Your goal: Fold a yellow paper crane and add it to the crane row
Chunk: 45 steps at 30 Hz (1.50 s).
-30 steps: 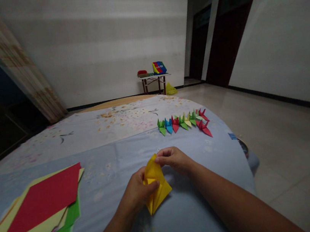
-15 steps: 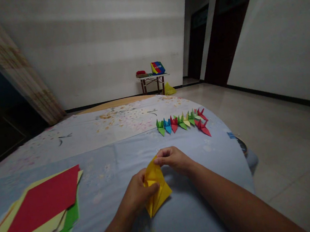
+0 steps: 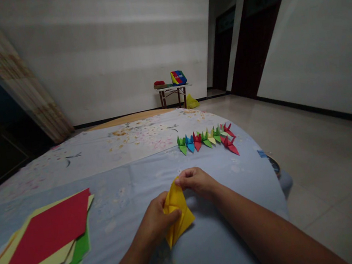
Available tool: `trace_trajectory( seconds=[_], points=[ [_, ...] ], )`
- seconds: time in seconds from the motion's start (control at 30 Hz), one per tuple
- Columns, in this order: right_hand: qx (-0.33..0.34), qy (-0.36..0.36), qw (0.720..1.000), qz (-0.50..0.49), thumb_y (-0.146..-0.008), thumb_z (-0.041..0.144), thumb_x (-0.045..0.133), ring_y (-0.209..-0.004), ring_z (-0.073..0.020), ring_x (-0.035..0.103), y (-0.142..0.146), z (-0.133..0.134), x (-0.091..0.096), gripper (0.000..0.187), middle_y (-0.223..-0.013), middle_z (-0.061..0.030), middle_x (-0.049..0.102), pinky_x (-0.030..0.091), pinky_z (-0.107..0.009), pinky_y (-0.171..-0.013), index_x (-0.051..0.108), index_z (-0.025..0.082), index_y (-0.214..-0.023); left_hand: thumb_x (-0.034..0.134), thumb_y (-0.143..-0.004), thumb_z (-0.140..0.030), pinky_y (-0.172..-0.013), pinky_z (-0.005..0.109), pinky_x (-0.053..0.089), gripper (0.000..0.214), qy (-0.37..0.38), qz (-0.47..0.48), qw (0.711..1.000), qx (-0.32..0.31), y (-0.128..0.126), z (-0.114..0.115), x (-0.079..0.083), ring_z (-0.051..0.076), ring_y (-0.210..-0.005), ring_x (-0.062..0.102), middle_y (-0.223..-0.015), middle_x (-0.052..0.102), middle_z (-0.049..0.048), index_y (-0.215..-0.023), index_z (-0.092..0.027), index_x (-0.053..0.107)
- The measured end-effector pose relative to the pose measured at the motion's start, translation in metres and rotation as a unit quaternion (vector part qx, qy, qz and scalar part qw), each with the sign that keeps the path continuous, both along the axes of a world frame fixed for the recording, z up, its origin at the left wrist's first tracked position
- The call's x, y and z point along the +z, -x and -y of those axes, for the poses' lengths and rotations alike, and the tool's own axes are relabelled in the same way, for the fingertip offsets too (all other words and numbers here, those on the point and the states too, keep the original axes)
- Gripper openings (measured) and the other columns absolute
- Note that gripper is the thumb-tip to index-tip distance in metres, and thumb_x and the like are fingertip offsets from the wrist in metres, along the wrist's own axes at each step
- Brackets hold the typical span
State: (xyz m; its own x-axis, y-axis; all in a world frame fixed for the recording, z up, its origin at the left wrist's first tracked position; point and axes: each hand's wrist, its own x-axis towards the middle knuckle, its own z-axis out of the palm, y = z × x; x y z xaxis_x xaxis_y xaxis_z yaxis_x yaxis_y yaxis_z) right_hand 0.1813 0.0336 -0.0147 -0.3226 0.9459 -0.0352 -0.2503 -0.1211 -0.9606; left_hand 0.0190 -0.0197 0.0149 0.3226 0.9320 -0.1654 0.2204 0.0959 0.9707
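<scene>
A partly folded yellow paper (image 3: 177, 214) lies on the light blue cloth (image 3: 212, 249) just in front of me. My left hand (image 3: 157, 220) is closed on its lower half, thumb pressed across the fold. My right hand (image 3: 198, 182) pinches the paper's upper tip between thumb and fingers. A row of several finished paper cranes (image 3: 206, 140) in green, blue, red and yellow stands farther back on the right.
A fanned stack of coloured paper sheets (image 3: 44, 242), red on top, lies at the near left. The cloth's right edge drops to a tiled floor (image 3: 324, 163). A small table (image 3: 173, 91) with a colourful box stands by the far wall.
Both hands and the yellow paper have stayed almost in place; the right hand's pinch on the tip has shifted very slightly.
</scene>
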Motion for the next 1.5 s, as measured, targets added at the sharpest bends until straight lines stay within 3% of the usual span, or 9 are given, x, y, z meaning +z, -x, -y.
trace_trajectory(
  seconds=[0.53, 0.77, 0.9, 1.03, 1.3, 1.37, 1.5],
  points=[
    [-0.026, 0.001, 0.999, -0.028, -0.056, 0.036, 0.077, -0.058, -0.0107, 0.054, 0.006, 0.005, 0.006, 0.029, -0.064, -0.0019, 0.061, 0.041, -0.027, -0.064, 0.064, 0.013, -0.065, 0.064, -0.054, -0.019, -0.054, 0.026, 0.043, 0.023, -0.004, 0.004, 1.000, -0.006, 0.000, -0.001, 0.003, 0.016, -0.058, 0.055, -0.065, 0.059, 0.0008, -0.076, -0.014, 0.057],
    [-0.108, -0.008, 0.990, -0.094, -0.061, 0.040, 0.074, -0.057, -0.0085, 0.052, 0.000, 0.001, 0.014, 0.029, -0.065, 0.0000, 0.060, 0.041, -0.024, -0.061, 0.062, 0.015, -0.068, 0.063, -0.053, -0.016, -0.059, 0.028, 0.046, 0.026, 0.033, 0.020, 0.999, 0.004, -0.001, -0.001, 0.002, 0.018, -0.062, 0.059, -0.068, 0.063, 0.0022, -0.078, -0.014, 0.056],
    [-0.029, -0.030, 0.999, -0.034, -0.060, 0.039, 0.075, -0.063, -0.0097, 0.054, -0.004, 0.004, 0.018, 0.032, -0.074, -0.0011, 0.062, 0.041, -0.024, -0.062, 0.064, 0.015, -0.080, 0.067, -0.052, -0.019, -0.061, 0.029, 0.046, 0.032, 0.042, 0.054, 0.997, 0.031, 0.003, -0.004, -0.001, 0.019, -0.063, 0.060, -0.069, 0.063, 0.0022, -0.082, -0.015, 0.055],
    [0.050, -0.031, 0.998, 0.031, -0.053, 0.036, 0.079, -0.062, -0.0100, 0.053, 0.000, 0.009, 0.016, 0.034, -0.068, 0.0011, 0.061, 0.040, -0.025, -0.064, 0.062, 0.015, -0.072, 0.069, -0.052, -0.020, -0.063, 0.028, 0.046, 0.036, 0.038, 0.068, 0.996, 0.033, 0.005, -0.006, -0.002, 0.020, -0.066, 0.060, -0.072, 0.064, 0.0022, -0.086, -0.014, 0.057],
    [-0.065, -0.075, 0.993, 0.067, -0.063, 0.046, 0.069, -0.055, -0.0083, 0.048, 0.003, 0.004, 0.010, 0.034, -0.060, 0.0009, 0.057, 0.038, -0.023, -0.057, 0.060, 0.013, -0.064, 0.066, -0.054, -0.019, -0.057, 0.027, 0.044, 0.028, 0.021, 0.014, 1.000, 0.016, 0.000, -0.002, 0.001, 0.019, -0.061, 0.058, -0.067, 0.062, 0.0015, -0.079, -0.013, 0.058],
    [-0.062, -0.077, 0.993, 0.061, -0.065, 0.046, 0.068, -0.056, -0.0085, 0.049, 0.002, 0.004, 0.012, 0.034, -0.061, 0.0008, 0.057, 0.038, -0.023, -0.058, 0.060, 0.014, -0.068, 0.066, -0.053, -0.018, -0.058, 0.027, 0.045, 0.030, 0.020, 0.023, 0.999, 0.028, -0.001, -0.002, 0.003, 0.018, -0.062, 0.058, -0.067, 0.062, 0.0011, -0.082, -0.013, 0.058],
    [0.006, -0.074, 0.993, 0.095, -0.060, 0.045, 0.073, -0.060, -0.0088, 0.050, 0.003, 0.006, 0.010, 0.037, -0.069, 0.0006, 0.059, 0.039, -0.023, -0.059, 0.060, 0.015, -0.077, 0.068, -0.051, -0.019, -0.059, 0.028, 0.045, 0.033, 0.027, 0.056, 0.996, 0.063, 0.001, -0.005, 0.006, 0.018, -0.061, 0.059, -0.066, 0.063, 0.0010, -0.081, -0.014, 0.056]
  ],
)
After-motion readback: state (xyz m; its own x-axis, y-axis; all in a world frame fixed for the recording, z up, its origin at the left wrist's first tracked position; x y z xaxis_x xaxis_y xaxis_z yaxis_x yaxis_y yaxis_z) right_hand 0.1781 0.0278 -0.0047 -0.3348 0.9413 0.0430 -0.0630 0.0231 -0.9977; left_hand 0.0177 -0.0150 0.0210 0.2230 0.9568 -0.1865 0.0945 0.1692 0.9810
